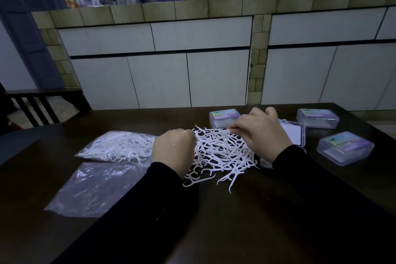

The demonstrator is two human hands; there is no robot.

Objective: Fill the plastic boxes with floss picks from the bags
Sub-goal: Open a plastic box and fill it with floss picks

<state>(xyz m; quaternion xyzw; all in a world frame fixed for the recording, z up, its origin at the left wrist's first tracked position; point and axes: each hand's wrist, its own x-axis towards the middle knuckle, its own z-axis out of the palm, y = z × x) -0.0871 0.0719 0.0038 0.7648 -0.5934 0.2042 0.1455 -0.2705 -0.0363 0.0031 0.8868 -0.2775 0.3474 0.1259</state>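
Black sleeves (214,210) reached nearest the camera across the dark wooden table (246,231), and beyond them both hands worked over a loose heap of white plastic floss picks (222,152) spread on the table's middle. By the look of it, the step in hand was gathering picks from the heap for a box. The left hand (173,148) sat at the heap's left edge with its fingers curled under; its grip seemed closed over some picks, though what lay inside it could not be seen. The right hand (259,133) pinched one or a few picks between thumb and fingertips at the heap's far side. Just behind that hand lay an open clear plastic box (296,133), partly hidden, with three closed clear plastic boxes bearing coloured labels (225,116) (318,117) (345,148) around it. Left of the heap lay a clear bag holding more floss picks (116,146) and, nearer, an emptied clear plastic bag (90,188). Next, the picks would probably need lining up into a tidy bundle, then carrying rightward into the open box
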